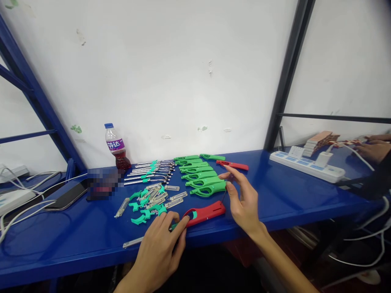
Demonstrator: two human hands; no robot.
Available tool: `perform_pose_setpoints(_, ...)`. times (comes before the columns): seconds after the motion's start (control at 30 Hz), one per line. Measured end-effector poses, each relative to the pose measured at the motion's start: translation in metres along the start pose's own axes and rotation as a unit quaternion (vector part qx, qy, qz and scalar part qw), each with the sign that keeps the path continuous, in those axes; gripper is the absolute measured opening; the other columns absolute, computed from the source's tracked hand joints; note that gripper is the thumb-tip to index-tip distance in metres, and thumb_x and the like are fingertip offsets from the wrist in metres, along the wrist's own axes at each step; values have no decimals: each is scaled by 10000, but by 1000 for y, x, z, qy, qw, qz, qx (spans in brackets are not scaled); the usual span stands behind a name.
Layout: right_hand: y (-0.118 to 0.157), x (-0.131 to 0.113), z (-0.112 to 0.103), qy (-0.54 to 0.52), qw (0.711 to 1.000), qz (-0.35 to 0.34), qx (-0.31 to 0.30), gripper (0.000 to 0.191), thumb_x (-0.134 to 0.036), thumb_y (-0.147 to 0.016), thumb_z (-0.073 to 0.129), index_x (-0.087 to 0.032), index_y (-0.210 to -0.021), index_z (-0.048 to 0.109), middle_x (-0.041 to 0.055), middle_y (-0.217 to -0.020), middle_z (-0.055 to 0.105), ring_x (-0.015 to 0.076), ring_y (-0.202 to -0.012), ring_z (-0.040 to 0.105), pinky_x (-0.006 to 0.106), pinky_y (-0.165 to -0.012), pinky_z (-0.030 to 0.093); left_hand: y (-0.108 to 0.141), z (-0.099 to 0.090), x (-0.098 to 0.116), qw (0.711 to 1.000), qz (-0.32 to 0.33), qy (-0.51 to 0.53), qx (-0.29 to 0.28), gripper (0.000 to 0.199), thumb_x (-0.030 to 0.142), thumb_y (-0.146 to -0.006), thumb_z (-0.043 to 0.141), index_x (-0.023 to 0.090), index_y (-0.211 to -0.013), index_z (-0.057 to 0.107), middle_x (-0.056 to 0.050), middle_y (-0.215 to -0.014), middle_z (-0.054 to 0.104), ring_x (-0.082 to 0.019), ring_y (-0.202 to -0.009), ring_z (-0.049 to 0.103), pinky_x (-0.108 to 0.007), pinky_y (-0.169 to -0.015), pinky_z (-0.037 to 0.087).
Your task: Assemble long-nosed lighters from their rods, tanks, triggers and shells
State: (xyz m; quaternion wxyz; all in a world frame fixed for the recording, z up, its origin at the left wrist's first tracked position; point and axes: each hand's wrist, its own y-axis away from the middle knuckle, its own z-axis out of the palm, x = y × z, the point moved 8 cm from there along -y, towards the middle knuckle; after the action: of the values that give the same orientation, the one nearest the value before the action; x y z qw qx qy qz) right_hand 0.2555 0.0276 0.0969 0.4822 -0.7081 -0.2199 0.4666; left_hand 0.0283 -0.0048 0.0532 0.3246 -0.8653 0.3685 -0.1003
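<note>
My left hand (165, 244) is closed around the front of a red lighter (207, 213) with a teal trigger. Left of that hand sticks out a metal lighter tube (132, 243). Fingers apart, my right hand (242, 199) hovers by the lighter's rear end, its fingertips over the end of the nearest green lighter body (210, 188). A thin dark line runs between the red lighter's end and my right thumb; I cannot tell what it is. Several teal triggers (139, 220) and clear fuel tanks (175, 202) lie in a pile beyond my left hand.
Behind the pile lie several metal tubes with wires (143, 173). Another red lighter body (233, 165) rests near the wall. A drink bottle (116, 144) and a phone (69, 196) are at left. Right of me are a power strip (308, 166) and another person's hand (377, 148).
</note>
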Motion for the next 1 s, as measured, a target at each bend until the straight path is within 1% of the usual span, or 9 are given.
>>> perform_pose_setpoints(0.13,1,-2,4,-17,999,-11,-28,415,-171,-1089,487,-311,-1475,547,53,-1219,739,217,-1135,714,403,-977,582,-1,-1,0,1000,3,0,7,313,142,-1045,477,193,-1312,631,-95,-1057,629,-231,-854,588,-354,-733,486)
perform_pose_setpoints(0.23,-2,-7,-2,26,999,-37,-3,357,-203,-1029,630,-300,-1373,633,68,-1201,690,232,-1100,678,410,-955,573,-3,-2,1,1000,5,2,11,307,137,-1043,478,192,-1299,638,-95,-1053,632,-230,-856,590,-350,-736,482)
perform_pose_setpoints(0.3,-4,-8,-6,43,998,-45,23,330,-205,-1000,683,-302,-1315,682,62,-1114,647,225,-1011,654,402,-902,570,-3,-1,1,1000,5,-1,10,313,136,-1041,481,191,-1307,636,-97,-1054,632,-233,-859,589,-352,-736,483)
perform_pose_setpoints(0.4,-3,-6,-8,52,997,-43,34,406,-186,-1016,653,-314,-1402,658,39,-996,648,210,-897,652,384,-831,569,-3,1,0,1000,5,-6,4,322,139,-1040,486,186,-1324,628,-99,-1055,629,-236,-853,582,-359,-726,484)
perform_pose_setpoints(0.57,1,0,-2,9,1000,-19,3,432,-166,-1070,531,-307,-1475,588,52,-1140,751,206,-955,725,369,-832,603,-2,1,0,1000,5,-11,7,317,145,-1042,481,180,-1321,628,-104,-1073,629,-239,-866,585,-368,-735,490)
perform_pose_setpoints(0.63,0,0,-1,7,1000,-16,4,377,-178,-1067,543,-289,-1420,611,60,-1153,753,211,-973,726,379,-849,607,-2,1,0,1000,4,-12,8,312,151,-1044,481,187,-1314,632,-102,-1071,630,-237,-867,586,-363,-735,487)
perform_pose_setpoints(0.77,-2,-4,-7,38,998,-39,34,271,-226,-984,712,-275,-1250,686,65,-1126,696,229,-1008,670,401,-884,581,-1,0,1,1000,6,-14,11,305,152,-1043,478,188,-1300,638,-101,-1058,629,-237,-860,584,-363,-731,486)
perform_pose_setpoints(0.83,-2,-3,-7,44,998,-38,39,287,-217,-1003,683,-281,-1283,677,61,-1106,689,222,-987,661,397,-874,576,-1,0,1,1000,8,-16,9,305,147,-1042,478,181,-1298,640,-103,-1056,627,-237,-856,581,-366,-729,485)
perform_pose_setpoints(1.0,-2,1,1,36,999,-18,-7,394,-188,-1081,521,-298,-1453,582,65,-1218,731,217,-1035,689,400,-901,578,-2,-1,1,1000,6,-17,8,305,147,-1040,480,178,-1293,647,-101,-1053,627,-232,-841,580,-362,-720,484)
